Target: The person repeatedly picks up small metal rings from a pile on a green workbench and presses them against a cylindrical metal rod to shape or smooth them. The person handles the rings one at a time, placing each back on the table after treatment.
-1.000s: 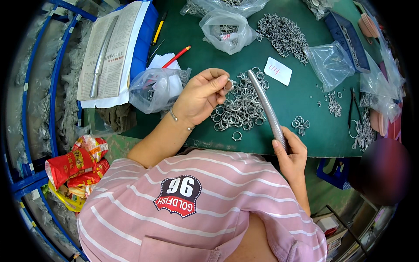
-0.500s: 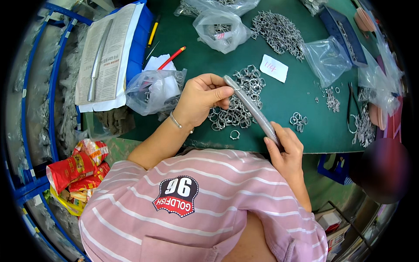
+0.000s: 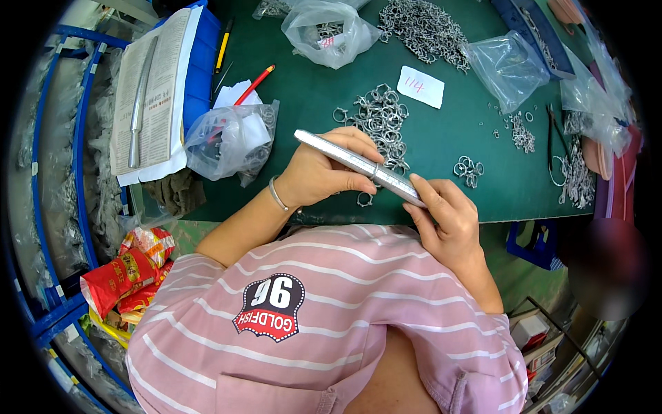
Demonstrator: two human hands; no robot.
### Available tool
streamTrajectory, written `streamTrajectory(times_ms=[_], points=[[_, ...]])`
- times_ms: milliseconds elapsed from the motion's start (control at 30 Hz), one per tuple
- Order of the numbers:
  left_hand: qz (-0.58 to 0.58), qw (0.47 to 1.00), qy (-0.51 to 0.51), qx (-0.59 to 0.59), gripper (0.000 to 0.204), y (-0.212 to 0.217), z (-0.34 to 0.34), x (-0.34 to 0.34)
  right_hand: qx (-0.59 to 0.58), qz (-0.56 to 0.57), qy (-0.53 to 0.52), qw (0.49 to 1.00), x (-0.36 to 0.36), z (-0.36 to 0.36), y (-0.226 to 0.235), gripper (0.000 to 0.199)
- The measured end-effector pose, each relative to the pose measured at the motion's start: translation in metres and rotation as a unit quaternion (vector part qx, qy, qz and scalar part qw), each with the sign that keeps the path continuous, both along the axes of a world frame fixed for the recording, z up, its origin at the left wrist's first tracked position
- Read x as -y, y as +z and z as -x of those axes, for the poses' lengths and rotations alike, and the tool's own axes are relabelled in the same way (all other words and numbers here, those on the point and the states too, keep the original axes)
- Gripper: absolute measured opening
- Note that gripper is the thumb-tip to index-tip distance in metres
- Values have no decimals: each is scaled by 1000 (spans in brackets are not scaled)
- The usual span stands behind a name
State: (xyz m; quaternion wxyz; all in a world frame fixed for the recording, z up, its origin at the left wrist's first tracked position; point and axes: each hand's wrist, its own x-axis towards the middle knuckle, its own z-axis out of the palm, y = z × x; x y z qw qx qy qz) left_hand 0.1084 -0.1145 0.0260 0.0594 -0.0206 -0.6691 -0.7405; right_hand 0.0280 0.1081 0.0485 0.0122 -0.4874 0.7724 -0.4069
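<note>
A tapered metal ring mandrel (image 3: 338, 153) with marks along its side slants over the front of the green table, above a pile of silver rings (image 3: 383, 117). My right hand (image 3: 448, 217) is closed round its lower right end. One ring (image 3: 374, 172) sits around the rod, partway along it. My left hand (image 3: 321, 169) is closed at that ring, fingertips on the far side and thumb on the near side, while the rod's other end sticks out past the left knuckles. A loose ring (image 3: 365, 199) lies just below the left thumb, partly hidden.
Several rings (image 3: 468, 171) lie in a small group at right, with pliers (image 3: 554, 141) farther right. A paper tag (image 3: 420, 87), plastic bags (image 3: 509, 69) and a larger ring heap (image 3: 422, 31) lie behind. Another metal rod (image 3: 143, 103) rests on newspaper at left.
The mandrel has swung to a flatter slant, its far end moving left. My left hand has gone from near its tip to the ring partway along it. The view has shifted slightly.
</note>
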Motion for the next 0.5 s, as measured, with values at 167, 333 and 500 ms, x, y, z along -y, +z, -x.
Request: streamTrajectory(times_ms=[167, 333, 500], points=[[-8, 1000, 17, 7, 35, 0, 0, -6, 14, 1, -3, 1000, 0, 1, 0, 39], [-179, 979, 71, 67, 30, -1, -1, -1, 228, -41, -18, 973, -3, -3, 15, 34], [-377, 903, 189, 89, 26, 0, 13, 27, 332, -16, -96, 938, -22, 1, -2, 32]])
